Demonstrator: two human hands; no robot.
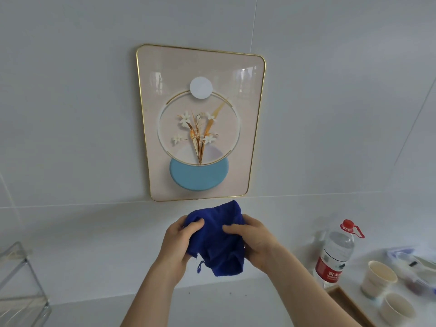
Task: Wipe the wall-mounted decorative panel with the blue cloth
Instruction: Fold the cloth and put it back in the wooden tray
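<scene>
Item 1, decorative panel (200, 67): rectangular with rounded corners and a thin gold edge, pale pink face, mounted flat on a white tiled wall (70, 90). Its design carries a white disc near the top, a large ring holding white flowers with gold leaves, and a light blue oval low in the centre. The glossy surface shows faint reflections near the upper corners.

Item 2, blue cloth (217, 241): dark blue, bunched and crumpled, held in the air just below the panel's bottom edge and apart from it. A loose thread or loop hangs from its lower left side.

Item 3, left hand (177, 241): grips the left side of the cloth, fingers curled behind the fabric, thumb pressed on the front.

Item 4, right hand (254, 241): grips the right side of the cloth, fingers folded over the front of the fabric, thumb hidden behind it. Both forearms rise from the bottom of the view.

Item 5, white counter (224, 303): runs under the wall.

Item 6, water bottle (335, 253): clear plastic, red cap and red label, upright on the counter at right.

Item 7, two paper cups (379, 279): near the bottle, further right, beside a wooden tray (349, 303).

Item 8, clear plastic container (410, 263): at the far right edge, contents unclear.

Item 9, clear acrylic rack (18, 284): at the lower left, on the counter
</scene>
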